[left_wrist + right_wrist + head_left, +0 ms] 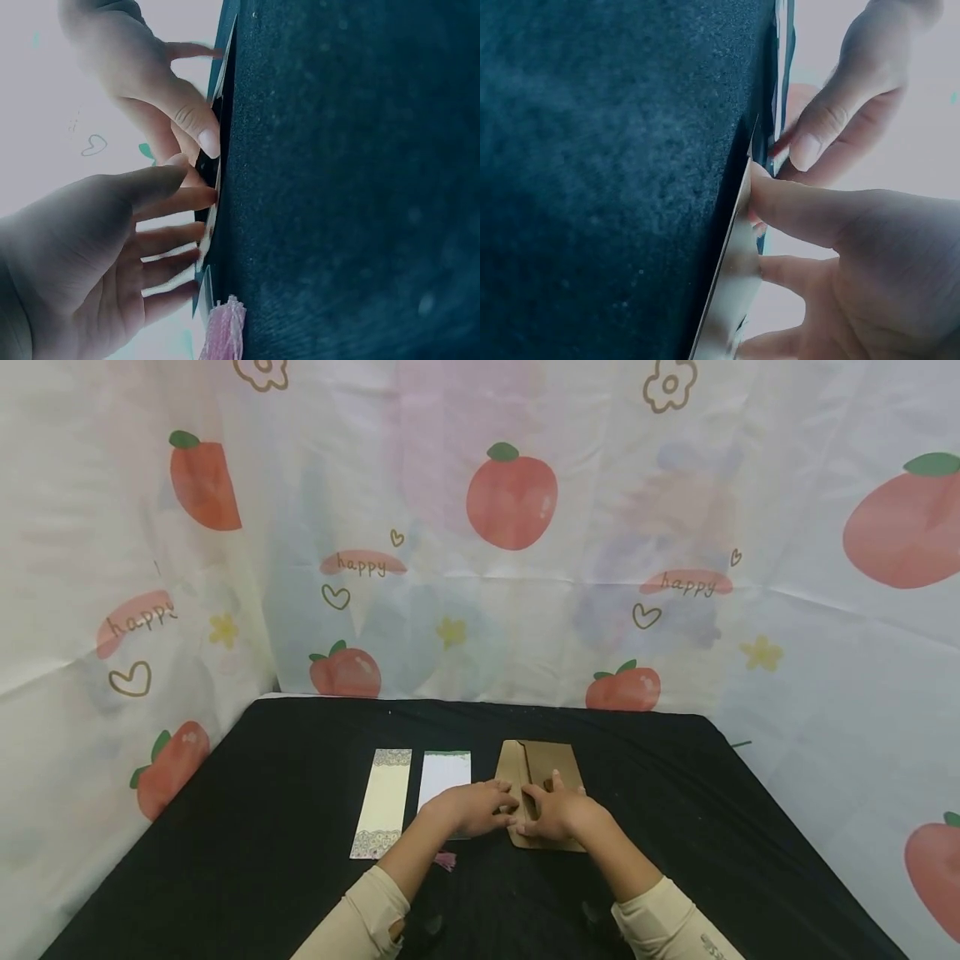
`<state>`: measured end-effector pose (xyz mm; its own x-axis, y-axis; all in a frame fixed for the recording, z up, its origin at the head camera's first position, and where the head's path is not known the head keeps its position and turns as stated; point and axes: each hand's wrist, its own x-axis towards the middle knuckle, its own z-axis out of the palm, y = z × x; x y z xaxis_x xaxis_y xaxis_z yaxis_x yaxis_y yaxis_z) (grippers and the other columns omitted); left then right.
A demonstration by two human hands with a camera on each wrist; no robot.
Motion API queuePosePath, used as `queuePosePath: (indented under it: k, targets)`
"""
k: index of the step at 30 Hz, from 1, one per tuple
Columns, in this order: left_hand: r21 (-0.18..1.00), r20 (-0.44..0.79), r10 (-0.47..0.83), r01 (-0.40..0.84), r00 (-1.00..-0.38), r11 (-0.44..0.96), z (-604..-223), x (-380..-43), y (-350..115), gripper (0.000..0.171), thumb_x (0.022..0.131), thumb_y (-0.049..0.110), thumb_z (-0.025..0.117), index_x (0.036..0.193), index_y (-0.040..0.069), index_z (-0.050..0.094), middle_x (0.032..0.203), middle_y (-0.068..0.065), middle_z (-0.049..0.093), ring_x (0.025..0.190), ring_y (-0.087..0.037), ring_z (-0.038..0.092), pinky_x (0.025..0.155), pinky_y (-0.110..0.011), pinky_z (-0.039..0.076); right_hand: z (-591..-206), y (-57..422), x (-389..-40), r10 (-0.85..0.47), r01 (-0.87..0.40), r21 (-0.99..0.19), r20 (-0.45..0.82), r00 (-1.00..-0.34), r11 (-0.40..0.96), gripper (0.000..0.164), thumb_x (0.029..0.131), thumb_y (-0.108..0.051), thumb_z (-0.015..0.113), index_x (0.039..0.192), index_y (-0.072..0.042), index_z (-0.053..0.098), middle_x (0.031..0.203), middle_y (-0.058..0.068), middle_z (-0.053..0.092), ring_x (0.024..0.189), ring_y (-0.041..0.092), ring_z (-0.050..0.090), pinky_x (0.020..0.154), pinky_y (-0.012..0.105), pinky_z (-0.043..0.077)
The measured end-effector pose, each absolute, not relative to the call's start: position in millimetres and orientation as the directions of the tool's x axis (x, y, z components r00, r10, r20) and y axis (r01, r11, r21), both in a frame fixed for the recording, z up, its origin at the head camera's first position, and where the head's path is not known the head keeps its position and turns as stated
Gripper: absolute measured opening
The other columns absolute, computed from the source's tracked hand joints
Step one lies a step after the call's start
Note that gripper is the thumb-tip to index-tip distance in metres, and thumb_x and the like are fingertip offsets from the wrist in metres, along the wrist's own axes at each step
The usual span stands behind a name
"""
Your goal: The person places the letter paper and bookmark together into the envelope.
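Brown envelope [555, 758] is lying under the spread fingers of my right hand [558, 814], and my left hand [468, 807] is touching its left side with fingers apart. Left of it, a white paper strip [446, 770] is hiding partly behind my left hand, and a pink tassel [446, 860] is poking out near my wrist. Farther left, a cream strip [385, 797] is resting. Black cloth [225, 877] is lying under everything, and a fruit curtain [517, 610] is hanging behind
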<state>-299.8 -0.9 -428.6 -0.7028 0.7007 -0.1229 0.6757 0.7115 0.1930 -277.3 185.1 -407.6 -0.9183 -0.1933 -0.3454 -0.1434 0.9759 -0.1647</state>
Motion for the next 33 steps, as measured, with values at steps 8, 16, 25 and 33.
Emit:
queuePosePath:
  k: [8, 16, 25, 33]
  targets:
    - [0.229, -0.099, 0.757, 0.726, -0.646, 0.649, -430.8, -300.2, 1.4, 0.034, 0.109, 0.03, 0.057, 0.139, 0.02, 0.066, 0.156, -0.001, 0.049, 0.137, -0.016, 0.05, 0.109, -0.034, 0.043, -408.4, 185.1, -276.6, -0.199, -0.149, -0.169, -0.337, -0.92, 0.974, 0.076, 0.096, -0.05, 0.071, 0.157, -0.015, 0.043, 0.159, 0.038, 0.023, 0.133, 0.065, 0.037, 0.098, 0.075, 0.039]
    - [0.219, -0.084, 0.765, 0.737, -0.638, 0.639, -429.3, -299.1, 1.2, 0.029, 0.106, 0.021, 0.062, 0.133, 0.024, 0.071, 0.138, 0.001, 0.063, 0.121, -0.013, 0.061, 0.101, -0.032, 0.049, -408.5, 185.7, -276.9, -0.235, -0.185, -0.174, -0.328, -0.915, 0.967, 0.074, 0.097, -0.05, 0.07, 0.157, -0.016, 0.044, 0.161, 0.035, 0.024, 0.135, 0.065, 0.035, 0.099, 0.076, 0.038]
    - [0.239, -0.088, 0.74, 0.707, -0.666, 0.665, -426.0, -297.4, 3.4, 0.03, 0.105, 0.022, 0.063, 0.134, 0.022, 0.072, 0.124, 0.004, 0.067, 0.108, -0.011, 0.064, 0.096, -0.031, 0.051, -408.3, 185.0, -278.4, -0.229, -0.191, -0.147, -0.308, -0.924, 0.971, 0.074, 0.095, -0.051, 0.073, 0.155, -0.017, 0.047, 0.159, 0.035, 0.028, 0.127, 0.061, 0.048, 0.093, 0.069, 0.046]
    - [0.267, -0.096, 0.706, 0.665, -0.701, 0.697, -427.1, -297.5, 3.6, 0.029, 0.105, 0.023, 0.064, 0.133, 0.022, 0.073, 0.115, 0.006, 0.069, 0.093, -0.007, 0.062, 0.085, -0.028, 0.052, -404.4, 184.0, -278.0, -0.211, -0.186, -0.114, -0.283, -0.935, 0.976, 0.073, 0.093, -0.046, 0.076, 0.154, -0.02, 0.047, 0.155, 0.038, 0.032, 0.114, 0.05, 0.062, 0.082, 0.061, 0.052]
